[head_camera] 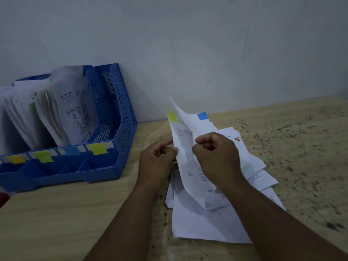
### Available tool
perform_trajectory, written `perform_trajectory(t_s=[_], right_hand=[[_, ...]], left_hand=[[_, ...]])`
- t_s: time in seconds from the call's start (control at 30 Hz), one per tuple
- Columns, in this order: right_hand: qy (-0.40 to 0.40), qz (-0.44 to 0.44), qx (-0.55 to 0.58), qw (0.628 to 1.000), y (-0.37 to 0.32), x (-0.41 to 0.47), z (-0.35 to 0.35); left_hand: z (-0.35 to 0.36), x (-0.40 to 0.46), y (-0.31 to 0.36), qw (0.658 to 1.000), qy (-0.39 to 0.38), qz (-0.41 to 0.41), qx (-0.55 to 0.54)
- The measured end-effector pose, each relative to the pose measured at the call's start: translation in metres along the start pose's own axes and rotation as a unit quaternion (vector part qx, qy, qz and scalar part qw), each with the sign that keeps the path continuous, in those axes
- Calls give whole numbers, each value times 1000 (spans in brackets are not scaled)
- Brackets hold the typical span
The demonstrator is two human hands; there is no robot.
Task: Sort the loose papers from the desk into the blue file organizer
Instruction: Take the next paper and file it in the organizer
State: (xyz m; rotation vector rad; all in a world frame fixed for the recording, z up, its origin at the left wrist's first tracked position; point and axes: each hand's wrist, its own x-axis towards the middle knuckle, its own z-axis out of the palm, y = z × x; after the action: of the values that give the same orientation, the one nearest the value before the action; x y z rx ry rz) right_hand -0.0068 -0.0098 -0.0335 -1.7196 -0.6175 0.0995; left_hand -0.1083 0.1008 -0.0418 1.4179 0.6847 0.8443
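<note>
A blue file organizer (113, 113) stands at the left against the wall, with papers in its left slots and coloured tabs along its front. A loose pile of white papers (211, 223) lies on the desk at centre right. Above the pile, a printed sheet with a yellow-green tab (183, 129) is raised upright. My left hand (156, 162) pinches its left edge. My right hand (216, 157) grips the sheet from the right, fingers curled. Behind it, another sheet carries a blue tab (202, 116).
The wooden desk (75, 213) runs to a grey wall at the back. Its right part (301, 147) is stained with dark specks. The organizer's rightmost slot (105, 102) holds no papers. A red object (2, 199) shows at the left edge.
</note>
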Motion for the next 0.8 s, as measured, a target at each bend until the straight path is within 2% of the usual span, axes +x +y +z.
perform_trajectory(t_s=[0.13, 0.23, 0.3, 0.37, 0.43, 0.47, 0.53, 0.63, 0.73, 0.8], right_hand=[[90, 21, 78, 993, -3, 6, -8], [106, -4, 95, 990, -8, 4, -9], [77, -31, 83, 993, -12, -3, -6], [21, -64, 77, 995, -17, -13, 1], [-36, -92, 68, 993, -20, -21, 7], [-56, -101, 58, 992, -20, -24, 11], [-93, -104, 32, 990, -17, -26, 17], [-127, -110, 8, 986, -9, -24, 22], [-113, -115, 4, 987, -6, -20, 25], [-75, -118, -9, 990, -8, -14, 27]], left_hand=[[-5, 6, -7, 964, 95, 84, 234], [-4, 5, -2, 942, 123, 114, 291], [-1, 1, 4, 963, 87, 106, 232], [2, -3, 8, 994, -17, 67, 90], [7, -9, 13, 994, -99, 40, -1], [9, -12, 16, 993, -111, 29, -30], [11, -13, 21, 994, -83, 10, -67], [7, -9, 20, 999, -15, 10, -50], [-3, -4, 20, 999, 31, 42, -12], [-10, -3, 22, 996, 40, 76, 8]])
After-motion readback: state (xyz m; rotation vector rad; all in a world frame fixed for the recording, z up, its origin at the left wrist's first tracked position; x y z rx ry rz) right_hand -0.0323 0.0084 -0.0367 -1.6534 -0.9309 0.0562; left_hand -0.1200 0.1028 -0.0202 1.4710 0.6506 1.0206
